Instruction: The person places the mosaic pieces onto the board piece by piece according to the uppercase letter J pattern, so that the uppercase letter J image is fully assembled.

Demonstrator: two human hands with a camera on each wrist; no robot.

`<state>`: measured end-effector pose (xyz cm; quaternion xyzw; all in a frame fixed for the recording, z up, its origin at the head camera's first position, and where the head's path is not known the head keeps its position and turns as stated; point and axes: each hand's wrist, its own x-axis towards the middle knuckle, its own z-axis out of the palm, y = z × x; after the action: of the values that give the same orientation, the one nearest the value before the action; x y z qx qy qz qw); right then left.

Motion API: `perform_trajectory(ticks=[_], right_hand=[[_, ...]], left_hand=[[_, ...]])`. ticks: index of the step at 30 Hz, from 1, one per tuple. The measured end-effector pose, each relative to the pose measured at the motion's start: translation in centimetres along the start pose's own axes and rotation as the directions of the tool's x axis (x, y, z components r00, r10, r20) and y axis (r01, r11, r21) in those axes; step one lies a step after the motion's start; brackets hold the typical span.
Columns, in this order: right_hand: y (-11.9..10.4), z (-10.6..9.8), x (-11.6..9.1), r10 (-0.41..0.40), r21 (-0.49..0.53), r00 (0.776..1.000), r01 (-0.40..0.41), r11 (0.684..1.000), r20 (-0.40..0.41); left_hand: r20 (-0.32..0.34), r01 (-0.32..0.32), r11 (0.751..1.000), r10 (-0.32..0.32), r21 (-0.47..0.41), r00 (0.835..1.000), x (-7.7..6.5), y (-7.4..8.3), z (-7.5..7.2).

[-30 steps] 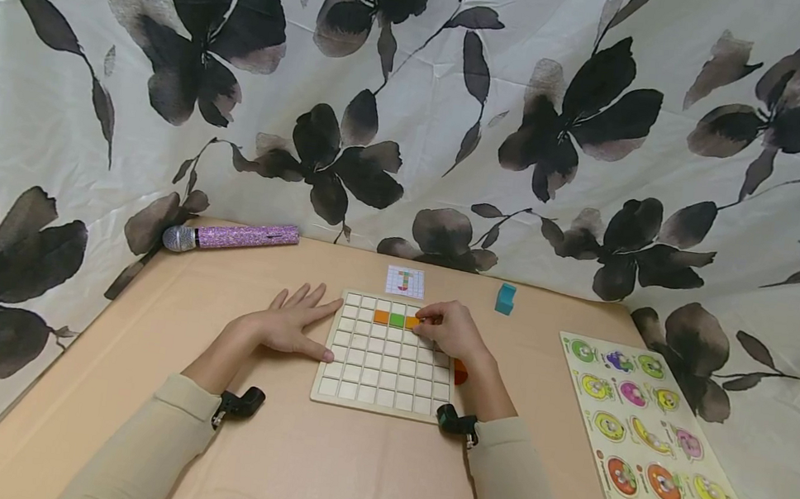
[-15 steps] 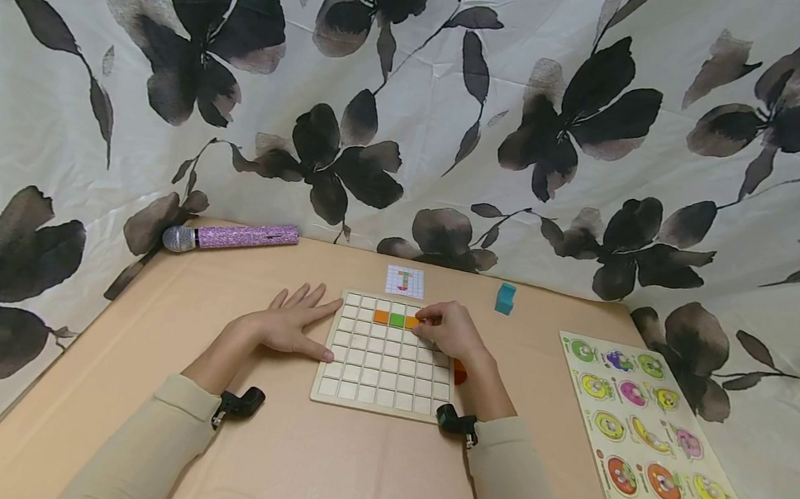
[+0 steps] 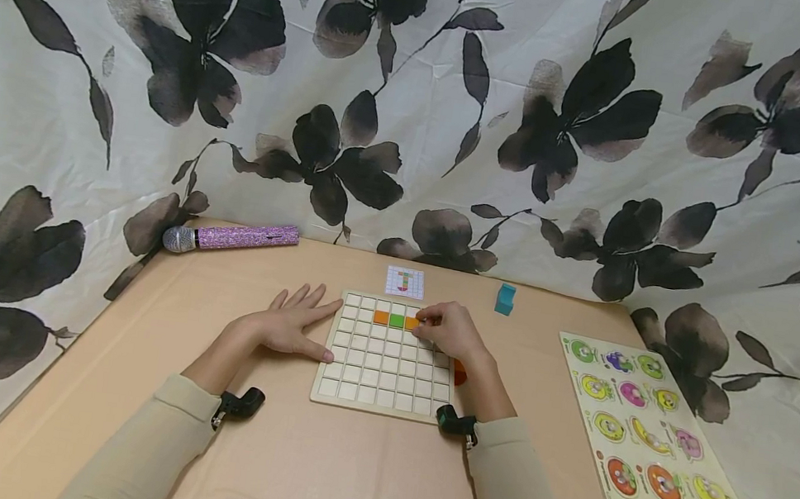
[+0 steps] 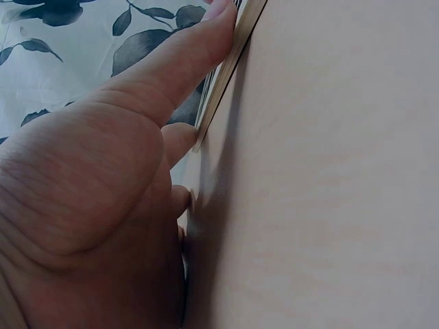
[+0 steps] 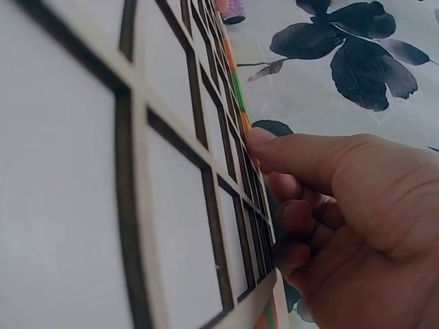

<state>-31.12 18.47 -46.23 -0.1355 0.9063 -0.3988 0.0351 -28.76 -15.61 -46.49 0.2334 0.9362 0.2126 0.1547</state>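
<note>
Okay, I have the right hand (image 3: 458,336) up at the far part of the white grid board (image 3: 370,367), thumb and fingers clamped on the right orange tile (image 3: 412,322). From the right wrist I see the thumb tip against that tile, the other fingers curled beneath. Immediately left of it in the same row sits the green tile (image 3: 397,321), then the left orange tile (image 3: 381,317). Over to the left hand (image 3: 293,328): fingers straight and spread apart, index finger and thumb touching the board's left edge. A red piece (image 3: 460,373), partly hidden by the right wrist, shows at the board's right edge. Just beyond the board lies a small pattern card (image 3: 405,282), with a teal block (image 3: 505,298) to its right. Farther out on the worktop (image 3: 327,474), I see a glittery purple microphone (image 3: 231,238) far left and a fruit picture board (image 3: 653,430) at right, all before a floral cloth (image 3: 421,77).
</note>
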Motion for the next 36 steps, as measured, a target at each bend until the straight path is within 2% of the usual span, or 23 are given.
perform_trajectory(ticks=[12, 19, 25, 32, 36], right_hand=[[-0.6, -1.8, -0.4, -0.075, -0.006, 0.996, 0.075, 0.997, -0.055], [-0.8, -2.9, -0.8, -0.074, 0.005, 0.994, 0.074, 0.997, -0.075], [-0.8, -3.5, -1.3, -0.029, 0.037, 0.995, 0.032, 0.999, -0.092], [-0.6, -4.3, -1.7, 0.055, 0.098, 0.994, -0.045, 0.994, -0.097], [-0.2, -4.7, -1.8, 0.105, 0.121, 0.990, -0.093, 0.988, -0.094]], left_hand=[[-0.001, -0.004, 1.000, 0.004, -0.005, 1.000, -0.1, 0.0, 0.0], [0.003, -0.012, 1.000, 0.012, -0.019, 1.000, -0.1, 0.1, -0.1], [-0.025, -0.059, 0.997, 0.057, -0.056, 0.998, 0.0, -0.5, 0.4], [-0.001, -0.011, 1.000, 0.011, -0.020, 1.000, 0.0, -0.2, 0.1], [-0.009, -0.025, 0.999, 0.025, -0.029, 1.000, -0.1, -0.1, 0.1]])
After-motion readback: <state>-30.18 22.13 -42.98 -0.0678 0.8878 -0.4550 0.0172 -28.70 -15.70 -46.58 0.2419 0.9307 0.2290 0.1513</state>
